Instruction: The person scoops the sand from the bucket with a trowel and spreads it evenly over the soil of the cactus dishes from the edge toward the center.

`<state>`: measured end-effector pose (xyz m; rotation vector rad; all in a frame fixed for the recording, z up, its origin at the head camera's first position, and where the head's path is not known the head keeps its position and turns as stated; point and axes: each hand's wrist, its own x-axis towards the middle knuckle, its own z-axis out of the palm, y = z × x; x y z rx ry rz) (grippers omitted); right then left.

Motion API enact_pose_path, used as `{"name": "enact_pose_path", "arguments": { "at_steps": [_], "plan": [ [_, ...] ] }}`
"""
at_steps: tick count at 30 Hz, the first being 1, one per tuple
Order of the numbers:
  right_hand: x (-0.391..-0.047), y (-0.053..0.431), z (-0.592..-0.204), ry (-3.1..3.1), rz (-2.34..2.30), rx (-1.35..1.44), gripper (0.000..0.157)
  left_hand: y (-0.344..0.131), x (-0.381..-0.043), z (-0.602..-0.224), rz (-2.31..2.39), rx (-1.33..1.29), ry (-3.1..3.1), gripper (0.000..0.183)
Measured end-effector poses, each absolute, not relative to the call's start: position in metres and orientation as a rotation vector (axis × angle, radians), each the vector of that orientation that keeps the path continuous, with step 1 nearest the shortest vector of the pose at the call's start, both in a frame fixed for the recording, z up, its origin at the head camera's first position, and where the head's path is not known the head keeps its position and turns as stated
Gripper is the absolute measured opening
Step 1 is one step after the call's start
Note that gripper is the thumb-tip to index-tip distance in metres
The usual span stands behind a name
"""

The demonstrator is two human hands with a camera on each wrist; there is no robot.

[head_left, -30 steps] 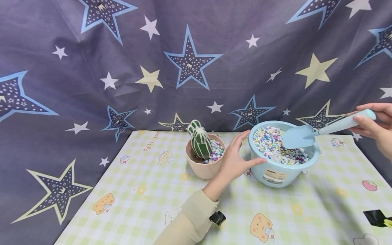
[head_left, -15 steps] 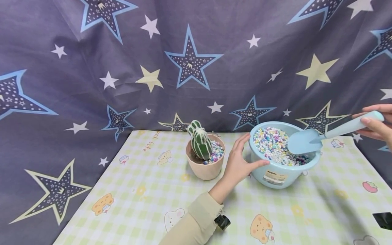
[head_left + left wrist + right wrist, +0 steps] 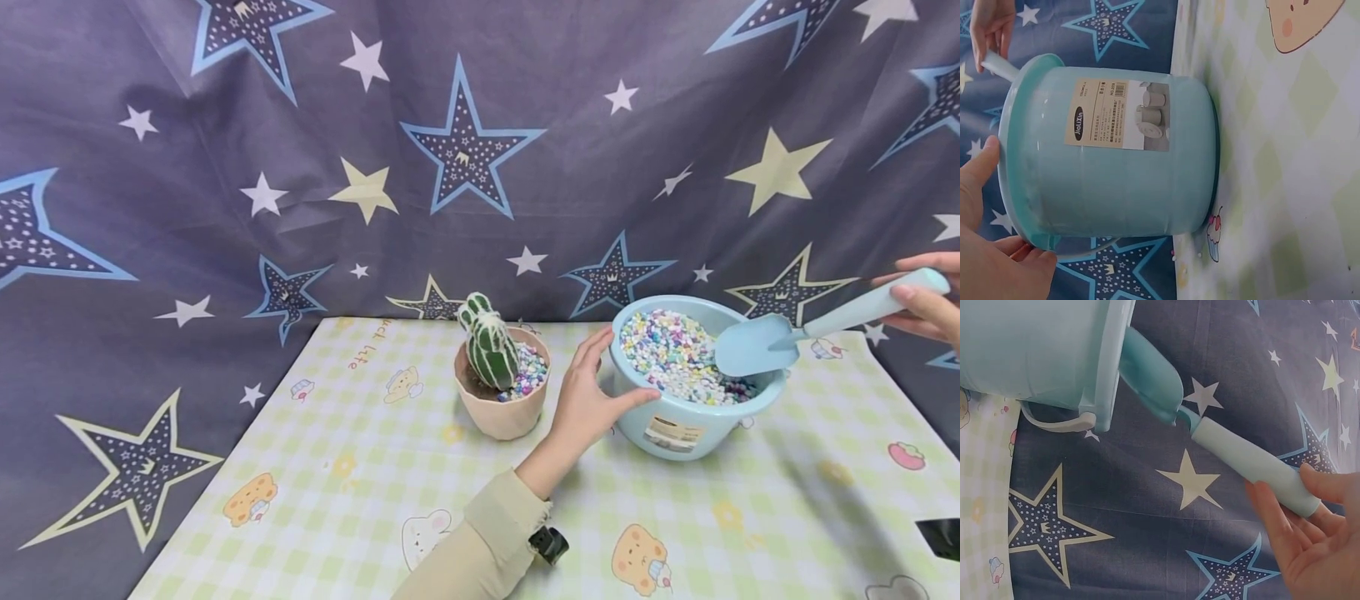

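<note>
A light blue plastic bucket stands on the table at the right in the head view, holding many small multicoloured pebbles. My left hand grips its near left side, thumb on the front rim and fingertips at the left rim. My right hand holds the handle end of a light blue hand trowel, thumb on one side and fingers on the other. The trowel slants down to the left, its blade inside the bucket's mouth over the pebbles. In the right wrist view the blade's tip is hidden behind the bucket wall.
Left of the bucket is a pink pot with a green cactus leaning in it and pebbles on its right side. A checked cloth covers the table. Behind hangs a dark curtain with stars. A black object shows at the right edge.
The trowel and my right hand have shifted to the right, the blade now nearer the bucket's right side. My left hand has moved slightly right along with the rim.
</note>
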<state>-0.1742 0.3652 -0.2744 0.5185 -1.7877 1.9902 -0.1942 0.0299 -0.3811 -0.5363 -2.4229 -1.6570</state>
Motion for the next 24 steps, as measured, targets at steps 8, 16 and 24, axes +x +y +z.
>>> {"name": "enact_pose_path", "arguments": {
  "at_steps": [8, 16, 24],
  "plan": [
    [-0.173, 0.358, -0.274, -1.906, 1.761, 0.311, 0.032, 0.030, -0.193, -0.378, -1.626, -0.512, -2.463, 0.091],
    [-0.169, 0.338, -0.285, -1.821, 1.657, 0.390, 0.029, 0.031, -0.193, -0.377, -1.607, -0.509, -2.480, 0.092],
    [-0.164, 0.330, -0.293, -2.018, 1.502, 0.239, 0.036, 0.030, -0.192, -0.375, -1.576, -0.494, -2.502, 0.092]
  ]
}}
